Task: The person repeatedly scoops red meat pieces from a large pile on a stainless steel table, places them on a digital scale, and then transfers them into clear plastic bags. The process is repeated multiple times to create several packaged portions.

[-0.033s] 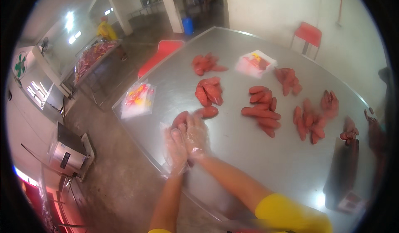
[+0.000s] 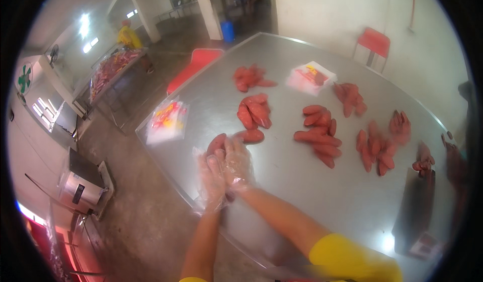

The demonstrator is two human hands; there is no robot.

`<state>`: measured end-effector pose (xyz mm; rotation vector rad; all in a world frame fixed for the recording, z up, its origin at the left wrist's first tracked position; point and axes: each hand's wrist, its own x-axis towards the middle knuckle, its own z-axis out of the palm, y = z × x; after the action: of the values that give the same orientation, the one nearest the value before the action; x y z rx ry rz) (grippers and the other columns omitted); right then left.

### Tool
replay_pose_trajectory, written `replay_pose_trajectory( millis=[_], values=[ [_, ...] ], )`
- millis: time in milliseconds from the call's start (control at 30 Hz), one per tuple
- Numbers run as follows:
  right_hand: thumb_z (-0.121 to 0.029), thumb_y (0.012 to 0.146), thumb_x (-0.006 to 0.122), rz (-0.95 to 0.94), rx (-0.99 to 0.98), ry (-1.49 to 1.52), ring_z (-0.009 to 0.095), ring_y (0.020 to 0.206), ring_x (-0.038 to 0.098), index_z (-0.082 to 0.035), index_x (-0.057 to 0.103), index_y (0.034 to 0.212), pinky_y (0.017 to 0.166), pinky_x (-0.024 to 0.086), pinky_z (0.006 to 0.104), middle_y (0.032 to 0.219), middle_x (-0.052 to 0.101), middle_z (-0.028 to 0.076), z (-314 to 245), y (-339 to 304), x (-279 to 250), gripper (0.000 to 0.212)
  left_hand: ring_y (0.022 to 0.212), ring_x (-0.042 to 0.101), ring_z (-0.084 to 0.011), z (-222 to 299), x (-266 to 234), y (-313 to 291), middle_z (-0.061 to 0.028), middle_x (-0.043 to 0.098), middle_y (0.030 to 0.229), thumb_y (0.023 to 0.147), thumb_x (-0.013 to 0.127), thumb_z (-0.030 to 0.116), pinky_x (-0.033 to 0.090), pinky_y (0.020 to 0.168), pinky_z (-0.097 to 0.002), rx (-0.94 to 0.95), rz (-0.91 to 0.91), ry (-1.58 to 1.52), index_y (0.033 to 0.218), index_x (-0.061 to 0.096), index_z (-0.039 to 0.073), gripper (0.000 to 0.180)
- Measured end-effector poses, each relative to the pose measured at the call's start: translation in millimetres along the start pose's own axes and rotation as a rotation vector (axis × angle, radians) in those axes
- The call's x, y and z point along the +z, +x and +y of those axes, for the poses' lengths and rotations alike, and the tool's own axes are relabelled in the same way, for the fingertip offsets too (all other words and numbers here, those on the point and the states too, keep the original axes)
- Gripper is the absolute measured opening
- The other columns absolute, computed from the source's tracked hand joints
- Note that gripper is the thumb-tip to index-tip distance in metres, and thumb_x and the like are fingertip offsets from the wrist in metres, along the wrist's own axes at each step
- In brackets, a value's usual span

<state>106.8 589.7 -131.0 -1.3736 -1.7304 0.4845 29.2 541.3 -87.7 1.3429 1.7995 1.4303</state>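
Observation:
Both my hands wear clear plastic gloves and press side by side over a small cluster of reddish sausages at the table's left edge. My left hand (image 2: 212, 176) is curled against the near side of the cluster. My right hand (image 2: 237, 165) lies beside it, its fingers together over the sausages and closed about them. One sausage (image 2: 217, 143) shows past my fingertips, and another sausage (image 2: 251, 136) sticks out to the right. My hands cover the rest of the cluster. Just beyond is a separate sausage pile (image 2: 254, 111).
The metal table (image 2: 282, 191) holds several more sausage piles, such as the middle one (image 2: 320, 133). Printed plastic packets (image 2: 167, 122) lie at the left edge, another packet stack (image 2: 310, 78) farther back. A red chair (image 2: 193, 65) stands beyond the left edge. A person in yellow (image 2: 130, 38) is far off.

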Motion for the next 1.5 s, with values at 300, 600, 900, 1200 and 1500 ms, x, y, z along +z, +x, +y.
replay_pose_trajectory(
  millis=[300, 600, 900, 1200, 1500],
  values=[
    [-0.026, 0.098, 0.062, 0.095, -0.173, 0.029, 0.043, 0.114, 0.061, 0.003, 0.064, 0.127, 0.098, 0.049, 0.0504, 0.118, 0.068, 0.025, 67.9, 60.1, -48.8, 0.041, 0.144, 0.030, -0.0560, -22.2, -47.8, 2.7, -0.0403, 0.016, 0.161, 0.054, 0.095, 0.051, 0.034, 0.114, -0.0550, 0.424, -0.395, 0.629, 0.162, 0.017, -0.001, 0.142],
    [-0.033, 0.098, 0.061, -0.081, -0.267, 0.321, 0.041, 0.093, 0.062, 0.000, 0.069, 0.095, 0.082, 0.048, 0.0502, 0.097, 0.066, 0.021, 54.8, 68.7, -49.7, 0.034, 0.138, 0.039, -0.0593, -40.1, -42.1, 11.3, -0.0431, 0.010, 0.161, 0.052, 0.096, 0.047, 0.041, 0.111, -0.0556, 0.415, -0.294, 0.549, 0.164, 0.013, 0.005, 0.145],
    [-0.056, 0.092, 0.061, 0.047, -0.205, -0.122, 0.048, 0.114, 0.056, 0.009, 0.061, 0.125, 0.103, 0.043, 0.0546, 0.119, 0.063, 0.031, 22.9, 63.4, 25.6, 0.073, 0.132, 0.049, -0.0432, -46.6, -16.8, 58.3, -0.0195, 0.040, 0.157, 0.064, 0.091, 0.047, 0.049, 0.094, -0.0557, 0.656, -0.169, 0.582, 0.152, 0.036, 0.004, 0.112],
    [-0.045, 0.094, 0.062, 0.170, 0.061, 0.085, 0.043, 0.104, 0.063, 0.008, 0.070, 0.110, 0.097, 0.046, 0.0511, 0.104, 0.070, 0.025, 19.8, 175.2, 95.4, 0.056, 0.117, 0.058, -0.0499, -101.1, 14.4, 222.2, -0.0292, 0.053, 0.137, 0.067, 0.094, 0.026, 0.049, 0.097, -0.0517, 0.857, -0.227, 0.176, 0.143, 0.044, -0.004, 0.096],
    [-0.045, 0.098, 0.055, 0.142, -0.157, -0.131, 0.043, 0.110, 0.063, 0.000, 0.071, 0.110, 0.100, 0.046, 0.0515, 0.114, 0.071, 0.023, 59.8, 289.1, 161.3, 0.049, 0.138, 0.048, -0.0373, -120.6, 49.5, 330.1, -0.0258, 0.045, 0.150, 0.070, 0.096, 0.025, 0.040, 0.115, -0.0405, 0.774, -0.319, -0.031, 0.154, 0.029, -0.006, 0.112]
  ],
)
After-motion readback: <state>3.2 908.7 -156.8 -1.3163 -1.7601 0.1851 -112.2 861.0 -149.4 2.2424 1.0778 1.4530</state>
